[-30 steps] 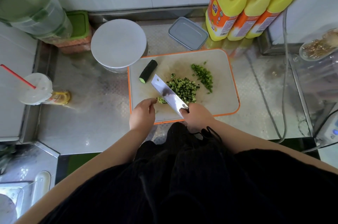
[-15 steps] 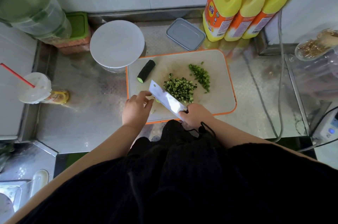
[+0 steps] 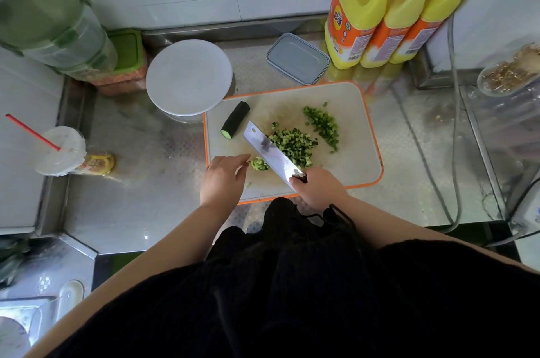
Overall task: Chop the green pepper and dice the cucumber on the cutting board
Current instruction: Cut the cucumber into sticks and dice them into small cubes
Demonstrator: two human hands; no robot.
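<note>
Three yellow bottles (image 3: 391, 7) stand at the far right of the steel counter (image 3: 140, 182), with a grey lidded box (image 3: 297, 58) and a white round lid (image 3: 189, 77) just beyond the cutting board (image 3: 350, 153), and a lidded cup with a red straw (image 3: 60, 150) at the left. On the board lie a cucumber stub (image 3: 235, 120), far left, a heap of diced cucumber (image 3: 293, 145) mid-board and chopped green pepper (image 3: 323, 125) to its right. The right hand (image 3: 320, 188) grips the cleaver (image 3: 270, 153), and the left hand (image 3: 223, 176), fingers loosely curled, touches a small green clump (image 3: 258, 164) beside the blade.
</note>
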